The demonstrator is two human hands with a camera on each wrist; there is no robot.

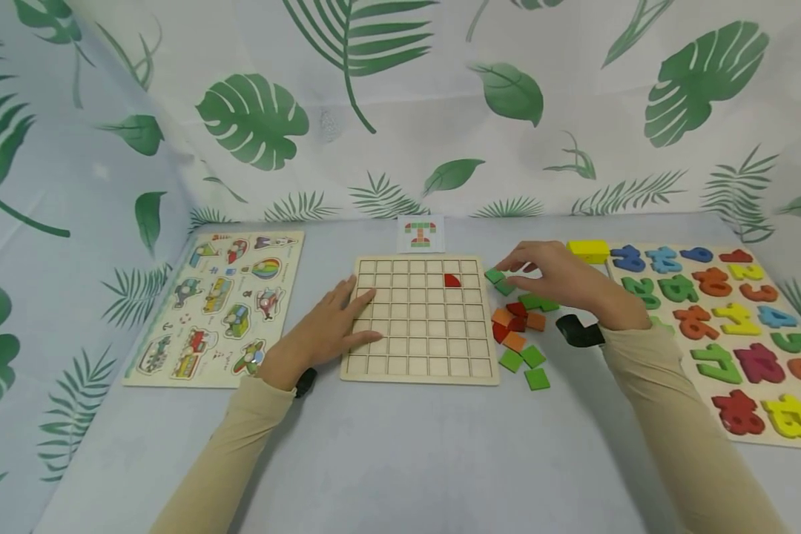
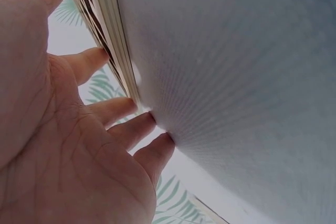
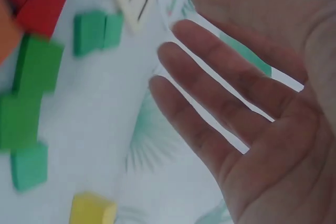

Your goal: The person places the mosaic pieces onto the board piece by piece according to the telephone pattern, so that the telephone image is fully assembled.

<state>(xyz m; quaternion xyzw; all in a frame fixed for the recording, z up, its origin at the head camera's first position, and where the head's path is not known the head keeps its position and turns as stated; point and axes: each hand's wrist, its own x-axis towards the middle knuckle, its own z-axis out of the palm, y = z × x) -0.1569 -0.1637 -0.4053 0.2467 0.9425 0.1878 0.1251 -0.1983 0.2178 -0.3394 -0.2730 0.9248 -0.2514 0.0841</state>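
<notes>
A square wooden grid board (image 1: 418,376) lies flat in the middle of the table, with one red quarter-round piece (image 1: 452,280) in an upper right cell. My left hand (image 1: 323,326) rests at the board's left side, thumb and a finger over the edge, fingers spread. In the left wrist view its fingertips (image 2: 126,104) touch the board's side (image 2: 118,35). My right hand (image 1: 561,276) hovers over two green tiles (image 1: 505,286) beside the board's upper right corner. The right wrist view shows that hand (image 3: 273,103) with extended fingers and nothing held; the green tiles (image 3: 90,34) lie apart from it.
Loose green, red and orange pieces (image 1: 535,379) lie right of the board. A pattern card (image 1: 420,234) is behind it. A picture puzzle (image 1: 230,311) lies left; a number puzzle (image 1: 694,356) and a yellow block (image 1: 588,251) lie right. Leaf-printed cloth (image 1: 400,111) hangs behind.
</notes>
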